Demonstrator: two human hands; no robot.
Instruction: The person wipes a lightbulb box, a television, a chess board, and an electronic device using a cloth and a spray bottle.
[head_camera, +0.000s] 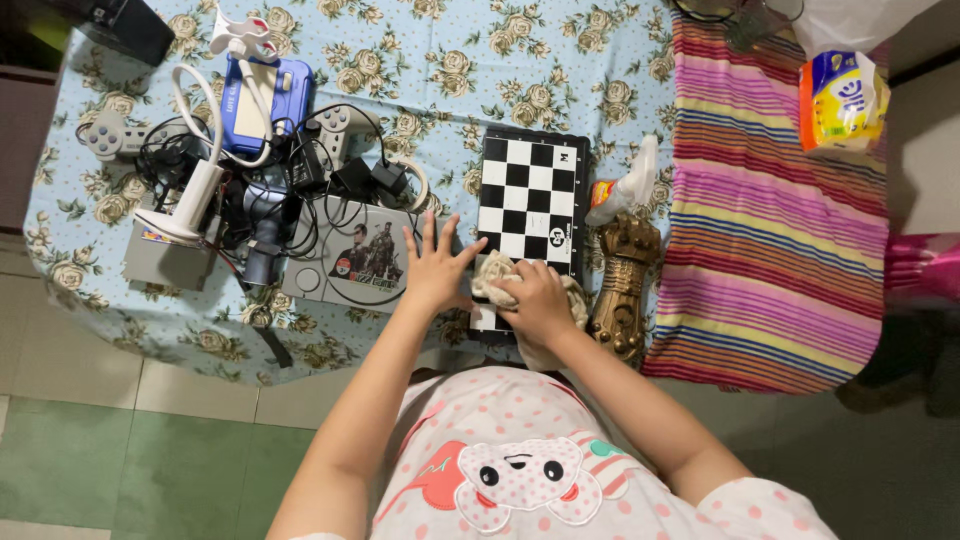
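Note:
A folded black-and-white chessboard (530, 195) lies on a table covered with a blue floral cloth (440, 70). My right hand (535, 298) is closed on a beige rag (497, 272) and presses it onto the board's near end. My left hand (436, 265) rests flat, fingers spread, at the board's left edge, partly on a grey game console (350, 262).
A tangle of cables, game controllers (105, 135), a white phone holder (195, 185) and a blue device (262, 100) fill the left. A golden gauntlet (622, 290) stands right of the board, next to a striped cloth (770, 220) with a tissue pack (840, 100).

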